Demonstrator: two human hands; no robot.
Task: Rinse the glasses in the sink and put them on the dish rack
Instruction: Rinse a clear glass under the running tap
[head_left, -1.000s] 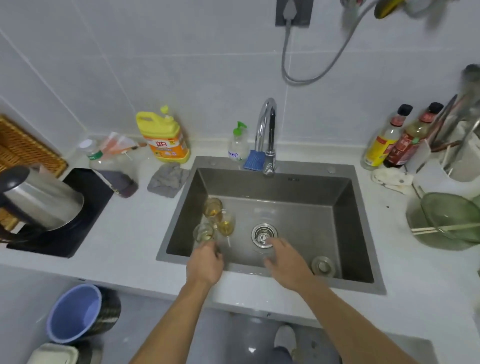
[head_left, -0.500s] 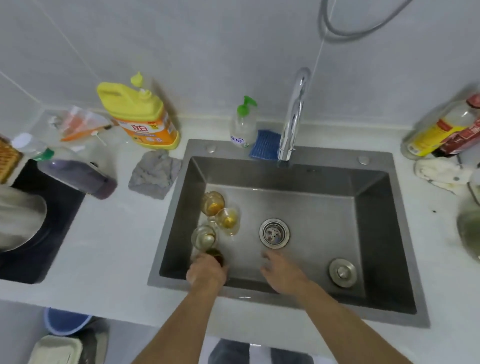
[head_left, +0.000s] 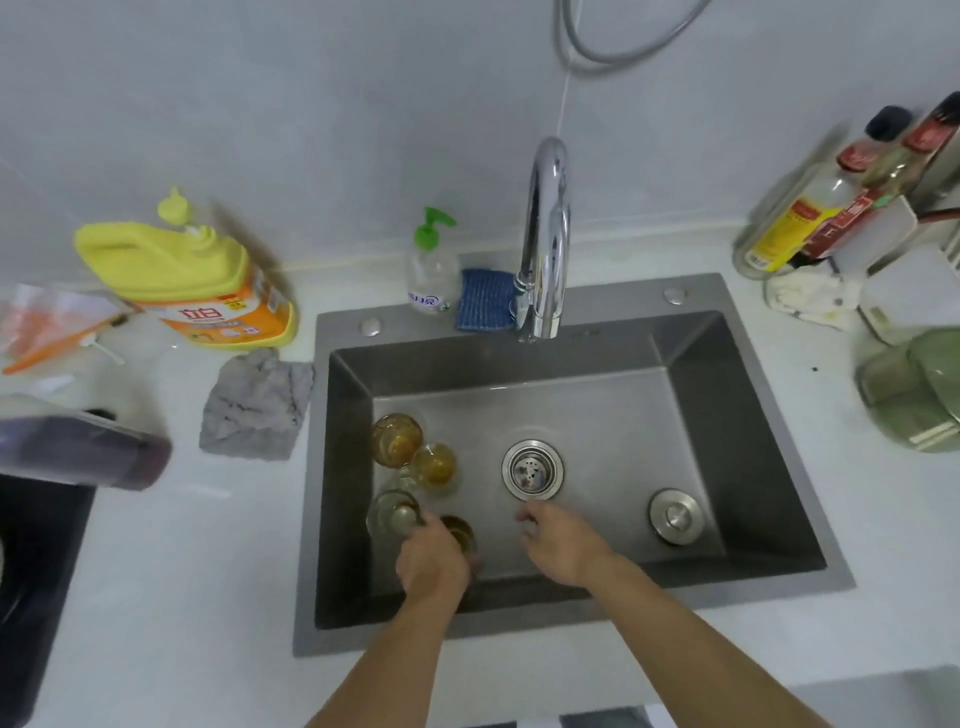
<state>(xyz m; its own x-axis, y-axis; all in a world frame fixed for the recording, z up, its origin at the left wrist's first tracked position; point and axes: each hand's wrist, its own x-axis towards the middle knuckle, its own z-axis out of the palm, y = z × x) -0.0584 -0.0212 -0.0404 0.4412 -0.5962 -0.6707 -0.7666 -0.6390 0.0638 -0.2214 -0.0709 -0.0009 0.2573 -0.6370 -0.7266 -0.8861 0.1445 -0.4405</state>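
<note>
– Along the left side of the grey stainless-steel sink (head_left: 623, 415): four small glasses. Entry one?
– Front glass (head_left: 462, 532): small clear tumbler holding amber liquid, standing on the basin floor close to the front wall. Left hand (head_left: 434, 564) lies over its near side, fingers curled round it, holding it.
– Attitude?
– Upright, mouth up, long axis vertical. Its rim shows just beyond the knuckles.
– Neighbours?
– Pale glass (head_left: 392, 514): clear, nearly colourless, at the front glass's left. Whether they are touching or just beside each other, I cannot tell. Middle glass (head_left: 435, 467) and rear glass (head_left: 396, 441): both amber-tinted, further toward the back wall and pressed close together. All are upright.
– Second hand?
– Right hand (head_left: 563, 540): to the right of the front glass and apart from it. Its fingers are loosely curled and hold nothing that shows, with the tips just short of the round steel drain strainer (head_left: 532, 470).
– Governing relation?
– Judged: the spout of the curved chrome faucet (head_left: 545, 244) lies back and to the right of the front glass, with the middle glass near that line. The left hand already has the glass. A lift along the vertical axis would clear the neighbours before it travels. No water shows at the spout.
– Dish rack?
– Not identified in view.
</note>
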